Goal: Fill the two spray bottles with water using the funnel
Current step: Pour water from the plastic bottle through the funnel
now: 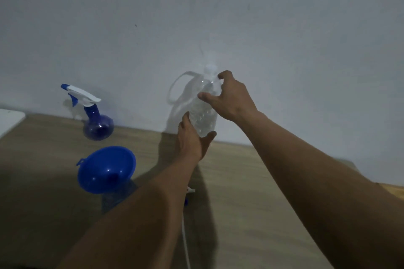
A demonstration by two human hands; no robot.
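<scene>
Head view: the clear water bottle stands upright at the rear of the bench, long axis vertical, against the wall. The left hand cups its lower body; the right hand wraps its shoulder just below the cap. The funnel sits in the near spray bottle, low and to the left of both hands, nearer the left forearm. The second spray bottle, sprayer fitted, stands behind it. The pour likely requires carrying the water bottle left and tilting it.
</scene>
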